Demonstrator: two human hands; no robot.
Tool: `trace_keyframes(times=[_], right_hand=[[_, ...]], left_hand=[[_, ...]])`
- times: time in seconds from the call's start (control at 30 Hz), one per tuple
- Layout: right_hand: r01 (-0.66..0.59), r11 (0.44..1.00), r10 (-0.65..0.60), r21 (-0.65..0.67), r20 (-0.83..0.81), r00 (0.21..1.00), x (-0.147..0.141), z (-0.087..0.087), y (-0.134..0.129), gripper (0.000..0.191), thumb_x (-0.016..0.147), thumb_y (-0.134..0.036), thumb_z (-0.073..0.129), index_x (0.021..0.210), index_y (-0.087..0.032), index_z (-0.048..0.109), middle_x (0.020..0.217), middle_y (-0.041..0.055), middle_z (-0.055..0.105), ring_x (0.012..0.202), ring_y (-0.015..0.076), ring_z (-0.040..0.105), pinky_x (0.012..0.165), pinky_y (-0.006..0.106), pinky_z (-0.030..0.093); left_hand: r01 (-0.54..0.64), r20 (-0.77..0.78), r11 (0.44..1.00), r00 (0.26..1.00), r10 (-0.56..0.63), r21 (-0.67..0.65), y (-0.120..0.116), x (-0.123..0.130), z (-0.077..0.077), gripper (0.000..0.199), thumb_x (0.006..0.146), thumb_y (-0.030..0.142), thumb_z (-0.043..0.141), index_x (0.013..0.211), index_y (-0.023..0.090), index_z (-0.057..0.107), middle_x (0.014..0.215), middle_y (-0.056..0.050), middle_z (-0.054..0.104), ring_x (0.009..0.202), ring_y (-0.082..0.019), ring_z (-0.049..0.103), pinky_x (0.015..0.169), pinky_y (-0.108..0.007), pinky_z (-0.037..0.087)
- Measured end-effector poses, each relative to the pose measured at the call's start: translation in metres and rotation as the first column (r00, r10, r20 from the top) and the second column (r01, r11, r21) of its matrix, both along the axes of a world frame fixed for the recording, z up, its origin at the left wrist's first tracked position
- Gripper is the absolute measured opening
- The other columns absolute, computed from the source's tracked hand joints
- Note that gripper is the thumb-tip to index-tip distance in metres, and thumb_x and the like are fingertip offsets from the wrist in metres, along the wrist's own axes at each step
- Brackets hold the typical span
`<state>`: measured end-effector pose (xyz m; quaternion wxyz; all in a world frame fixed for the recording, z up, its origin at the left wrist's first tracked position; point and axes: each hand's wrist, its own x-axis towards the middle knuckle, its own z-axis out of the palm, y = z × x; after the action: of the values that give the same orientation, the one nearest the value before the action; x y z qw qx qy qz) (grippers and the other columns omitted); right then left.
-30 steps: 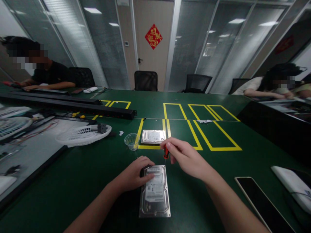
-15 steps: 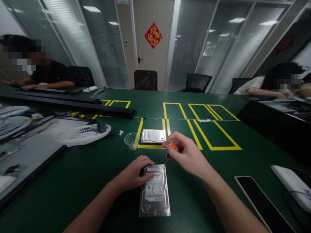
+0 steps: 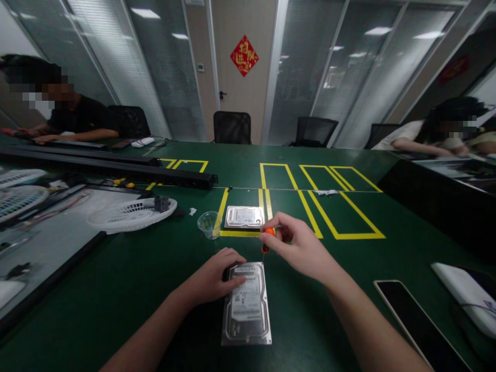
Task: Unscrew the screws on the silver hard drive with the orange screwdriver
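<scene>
A silver hard drive (image 3: 248,315) with a printed label lies flat on the green table close to me. My left hand (image 3: 217,276) grips its far left part, thumb on the label and fingers along the far edge. In my right hand (image 3: 294,240), thumb and fingers pinch the orange handle of a screwdriver (image 3: 269,233). Its thin shaft points down to the drive's far right corner; the tip is too small to tell what it touches. Beyond my hands, a second hard drive (image 3: 243,217) lies inside yellow tape, with a clear plastic cup (image 3: 210,226) to its left.
A phone (image 3: 420,323) and a white device with a cable (image 3: 465,299) lie at right. White oval frames (image 3: 132,214), a large panel (image 3: 58,248) and long black bars (image 3: 116,168) occupy the left. Two people sit at the far sides.
The screwdriver handle has shifted slightly left and stands more upright, with small movement in my right fingers. My left hand and the near drive stay in place.
</scene>
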<state>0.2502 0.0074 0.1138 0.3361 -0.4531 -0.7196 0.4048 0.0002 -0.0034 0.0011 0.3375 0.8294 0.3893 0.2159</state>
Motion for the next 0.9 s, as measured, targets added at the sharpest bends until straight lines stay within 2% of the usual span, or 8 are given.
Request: trace_keyframes(times=[0.13,0.27,0.4,0.53,0.67,0.77,0.83,0.9], right_hand=[[-0.026,1.0,0.026,0.0,-0.101,0.995,-0.0029,-0.0003,-0.0009,0.018,0.09,-0.027,0.07,0.087,-0.02,0.053,0.101,0.0044,0.071,0.067,0.0112,0.053,0.061,0.027,0.043],[-0.048,0.997,0.05,0.052,-0.048,0.998,-0.0028,0.0018,-0.0025,0.01,0.094,-0.027,0.067,0.097,-0.02,0.06,0.085,0.0013,0.068,0.072,0.0143,0.057,0.065,0.028,0.044],[-0.093,0.996,0.093,0.009,0.025,0.995,0.0004,0.0025,-0.0026,0.017,0.101,-0.034,0.058,0.102,-0.021,0.067,0.087,0.0025,0.067,0.074,0.0155,0.06,0.065,0.029,0.046],[-0.095,0.995,0.096,-0.036,0.018,0.995,0.0027,0.0025,-0.0028,0.026,0.107,-0.033,0.043,0.114,-0.022,0.066,0.086,0.0018,0.064,0.072,0.0149,0.063,0.067,0.03,0.049],[-0.057,0.998,0.058,-0.014,0.034,0.998,0.0008,0.0037,-0.0044,0.016,0.1,-0.034,0.058,0.102,-0.02,0.065,0.083,0.0017,0.066,0.067,0.0144,0.059,0.061,0.029,0.045],[-0.021,1.0,0.021,0.013,-0.024,0.999,-0.0029,0.0032,-0.0045,0.015,0.092,-0.029,0.068,0.086,-0.019,0.059,0.093,0.0042,0.07,0.066,0.0121,0.055,0.06,0.028,0.042],[-0.014,1.0,0.014,0.005,-0.097,0.995,-0.005,0.0017,-0.0039,0.015,0.09,-0.024,0.068,0.084,-0.019,0.055,0.104,0.0055,0.071,0.068,0.0112,0.055,0.061,0.028,0.043],[-0.027,1.0,0.027,0.0,-0.137,0.99,-0.0061,0.0001,-0.0032,0.012,0.092,-0.022,0.067,0.09,-0.02,0.056,0.101,0.0044,0.072,0.068,0.0117,0.056,0.062,0.028,0.043]], left_hand=[[0.0,-0.005,1.0,1.0,0.0,-0.007,-0.0008,0.0001,0.0019,0.028,0.094,0.031,0.069,0.121,0.025,0.065,0.118,-0.005,0.065,0.109,-0.023,0.059,0.095,-0.037,0.049],[0.007,-0.001,1.0,1.0,-0.007,-0.001,-0.0006,0.0002,0.0023,0.029,0.094,0.031,0.068,0.122,0.025,0.065,0.118,-0.005,0.064,0.108,-0.023,0.059,0.094,-0.037,0.049],[0.011,0.007,1.0,1.0,-0.011,0.006,0.0002,0.0,-0.0003,0.028,0.094,0.032,0.069,0.121,0.024,0.065,0.116,-0.005,0.064,0.108,-0.023,0.059,0.094,-0.036,0.049],[0.004,-0.004,1.0,1.0,-0.004,0.012,0.0008,0.0002,-0.0024,0.028,0.094,0.03,0.068,0.121,0.025,0.065,0.116,-0.004,0.064,0.107,-0.022,0.059,0.093,-0.036,0.048],[0.011,0.003,1.0,1.0,-0.011,0.012,0.0007,0.0002,-0.0019,0.028,0.094,0.029,0.068,0.121,0.026,0.065,0.117,-0.004,0.064,0.109,-0.022,0.059,0.095,-0.037,0.048],[0.007,0.001,1.0,1.0,-0.007,0.01,0.0,-0.0003,-0.0005,0.028,0.094,0.029,0.068,0.122,0.025,0.064,0.119,-0.005,0.064,0.111,-0.023,0.059,0.097,-0.038,0.048],[0.003,-0.005,1.0,1.0,-0.003,0.001,-0.0004,-0.0004,0.0002,0.029,0.094,0.03,0.068,0.122,0.025,0.064,0.12,-0.005,0.064,0.111,-0.023,0.059,0.097,-0.038,0.048],[0.003,-0.006,1.0,1.0,-0.003,-0.003,-0.0005,-0.0004,0.0005,0.028,0.095,0.031,0.068,0.122,0.025,0.064,0.12,-0.005,0.064,0.111,-0.023,0.059,0.096,-0.038,0.048]])
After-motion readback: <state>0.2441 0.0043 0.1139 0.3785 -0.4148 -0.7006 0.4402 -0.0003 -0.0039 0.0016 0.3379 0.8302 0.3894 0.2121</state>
